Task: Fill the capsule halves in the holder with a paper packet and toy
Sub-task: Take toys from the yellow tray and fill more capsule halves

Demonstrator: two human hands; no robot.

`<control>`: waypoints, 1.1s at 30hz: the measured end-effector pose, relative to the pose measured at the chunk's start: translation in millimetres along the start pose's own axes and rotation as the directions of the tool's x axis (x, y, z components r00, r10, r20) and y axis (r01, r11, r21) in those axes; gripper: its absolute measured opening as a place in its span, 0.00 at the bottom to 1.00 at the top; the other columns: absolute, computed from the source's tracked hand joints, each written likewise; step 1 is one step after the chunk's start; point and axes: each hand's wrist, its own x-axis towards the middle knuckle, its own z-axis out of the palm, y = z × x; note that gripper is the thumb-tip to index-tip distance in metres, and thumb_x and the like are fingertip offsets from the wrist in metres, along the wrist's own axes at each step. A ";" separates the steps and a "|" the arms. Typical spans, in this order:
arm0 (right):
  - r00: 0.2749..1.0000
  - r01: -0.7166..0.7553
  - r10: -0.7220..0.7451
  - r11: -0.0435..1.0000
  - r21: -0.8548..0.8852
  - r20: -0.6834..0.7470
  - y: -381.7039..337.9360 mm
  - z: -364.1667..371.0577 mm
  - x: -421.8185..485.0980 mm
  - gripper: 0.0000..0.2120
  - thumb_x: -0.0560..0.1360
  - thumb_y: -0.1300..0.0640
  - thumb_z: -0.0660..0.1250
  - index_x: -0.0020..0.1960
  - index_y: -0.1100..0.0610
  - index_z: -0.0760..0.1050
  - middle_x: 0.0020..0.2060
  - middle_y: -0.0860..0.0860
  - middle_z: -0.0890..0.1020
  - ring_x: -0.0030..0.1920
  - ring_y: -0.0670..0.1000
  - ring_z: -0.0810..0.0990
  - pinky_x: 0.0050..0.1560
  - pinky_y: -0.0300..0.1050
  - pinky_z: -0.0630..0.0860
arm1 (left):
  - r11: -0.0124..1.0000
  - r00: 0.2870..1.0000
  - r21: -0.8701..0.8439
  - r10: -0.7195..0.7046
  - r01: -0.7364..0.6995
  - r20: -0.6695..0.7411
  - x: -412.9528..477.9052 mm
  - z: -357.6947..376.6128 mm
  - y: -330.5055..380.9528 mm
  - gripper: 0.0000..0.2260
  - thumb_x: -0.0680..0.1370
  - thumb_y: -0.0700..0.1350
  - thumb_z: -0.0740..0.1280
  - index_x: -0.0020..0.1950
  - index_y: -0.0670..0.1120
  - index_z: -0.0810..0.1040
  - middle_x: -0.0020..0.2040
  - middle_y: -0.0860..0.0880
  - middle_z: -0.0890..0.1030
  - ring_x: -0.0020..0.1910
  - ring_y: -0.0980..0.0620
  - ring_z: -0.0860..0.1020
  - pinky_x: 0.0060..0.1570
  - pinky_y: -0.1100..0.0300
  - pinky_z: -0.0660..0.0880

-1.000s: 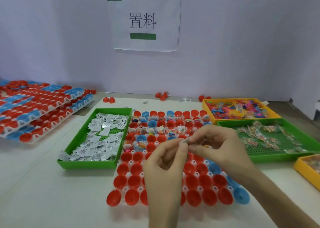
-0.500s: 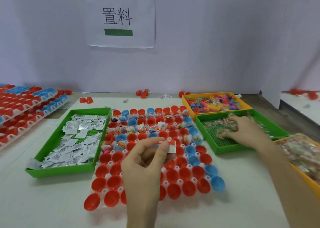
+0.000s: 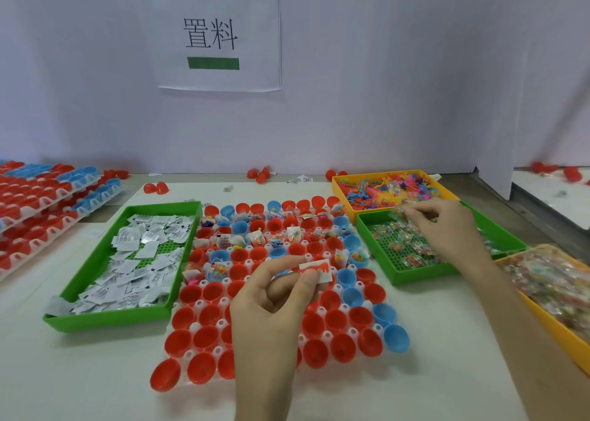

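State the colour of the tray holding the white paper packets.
The tray is green; the head view shows it.

Left hand (image 3: 271,309) pinches a paper packet (image 3: 316,269) between thumb and forefinger, above the middle of the holder (image 3: 325,336). Far rows of capsule halves (image 3: 220,270) hold packets and toys. Right hand (image 3: 447,229) is over the right green tray (image 3: 424,273), fingertips pinching a clear toy bag (image 3: 400,211) at the tray's far edge. Left green tray (image 3: 105,320) holds loose packets. Yellow tray (image 3: 338,190) of coloured toys sits far right.
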 end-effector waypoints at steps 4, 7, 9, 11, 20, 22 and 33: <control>0.973 0.002 -0.115 0.869 0.495 0.198 -46.2 -0.9 -14.9 0.06 0.76 0.58 0.72 0.43 0.50 0.85 0.37 0.48 0.87 0.39 0.47 0.85 0.43 0.37 0.81 | 1.000 1.000 0.006 -0.009 0.009 0.030 1.4 1.1 -1.2 0.08 0.67 0.48 0.73 0.45 0.55 0.85 0.40 0.46 0.87 0.42 0.50 0.86 0.43 0.67 0.79; 0.899 -0.064 -0.252 0.734 0.676 0.359 -82.1 6.7 -35.0 0.03 0.71 0.54 0.74 0.42 0.52 0.86 0.38 0.53 0.87 0.40 0.52 0.86 0.42 0.39 0.81 | 1.000 1.000 0.017 0.010 -0.010 0.019 0.2 1.2 -1.7 0.07 0.67 0.47 0.74 0.44 0.54 0.86 0.41 0.47 0.87 0.42 0.50 0.86 0.42 0.66 0.80; 0.853 -0.055 -0.332 0.711 0.701 0.404 -97.3 14.7 -47.3 0.03 0.70 0.54 0.75 0.42 0.53 0.86 0.38 0.53 0.86 0.39 0.51 0.86 0.42 0.37 0.80 | 0.999 0.999 0.033 0.043 -0.043 0.003 -0.2 0.7 -1.2 0.06 0.67 0.46 0.74 0.43 0.53 0.86 0.42 0.48 0.87 0.42 0.49 0.86 0.41 0.66 0.80; 0.815 -0.036 -0.386 0.710 0.703 0.431 -105.6 21.4 -55.7 0.01 0.71 0.58 0.76 0.43 0.53 0.86 0.38 0.51 0.86 0.40 0.49 0.86 0.42 0.37 0.80 | 0.995 0.996 0.057 0.083 -0.081 -0.021 0.4 -0.1 -1.4 0.05 0.68 0.45 0.75 0.43 0.52 0.86 0.42 0.48 0.86 0.42 0.48 0.86 0.42 0.66 0.80; 0.762 -0.075 -0.421 0.697 0.713 0.492 -112.6 17.5 -59.4 0.09 0.74 0.62 0.72 0.42 0.49 0.85 0.38 0.47 0.85 0.41 0.46 0.84 0.44 0.35 0.79 | 0.968 0.983 0.191 0.176 -0.164 -0.046 4.0 -7.8 -3.1 0.04 0.68 0.47 0.75 0.41 0.54 0.85 0.38 0.49 0.85 0.39 0.51 0.84 0.39 0.65 0.79; 0.753 -0.078 -0.428 0.696 0.714 0.500 -112.7 15.4 -60.3 0.06 0.75 0.57 0.72 0.43 0.46 0.85 0.38 0.45 0.85 0.42 0.44 0.84 0.44 0.34 0.78 | 0.967 0.985 0.197 0.170 -0.159 -0.043 3.7 -8.8 -2.5 0.04 0.68 0.47 0.75 0.41 0.53 0.85 0.37 0.48 0.85 0.39 0.49 0.84 0.39 0.65 0.79; 0.736 -0.080 -0.460 0.668 0.740 0.496 -112.7 22.2 -65.1 0.01 0.72 0.56 0.74 0.44 0.51 0.84 0.40 0.50 0.85 0.42 0.50 0.86 0.45 0.39 0.81 | 0.978 0.995 0.195 0.084 -0.071 -0.060 4.7 -14.1 -1.8 0.10 0.67 0.52 0.76 0.47 0.59 0.85 0.40 0.53 0.84 0.41 0.53 0.84 0.42 0.64 0.81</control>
